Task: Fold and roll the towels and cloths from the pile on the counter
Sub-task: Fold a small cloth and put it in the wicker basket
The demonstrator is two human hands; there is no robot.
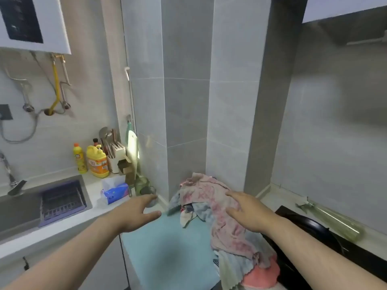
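A pile of towels and cloths (234,231) lies along the right side of the counter, topped by a pink mottled towel (205,191), with blue-white cloths and a coral one (263,275) under it. A light blue towel (167,254) is spread flat on the counter to the pile's left. My right hand (249,212) rests flat on the pink towel, fingers straight. My left hand (136,212) hovers over the far left corner of the blue towel, fingers extended, holding nothing.
A sink (25,208) with a purple rack (62,204) is at left. Behind it stand yellow detergent bottles (97,162), a knife block (117,155) and a tissue pack (116,191). A black stove (310,233) and a glass bottle (337,222) are at right. Tiled walls close the corner.
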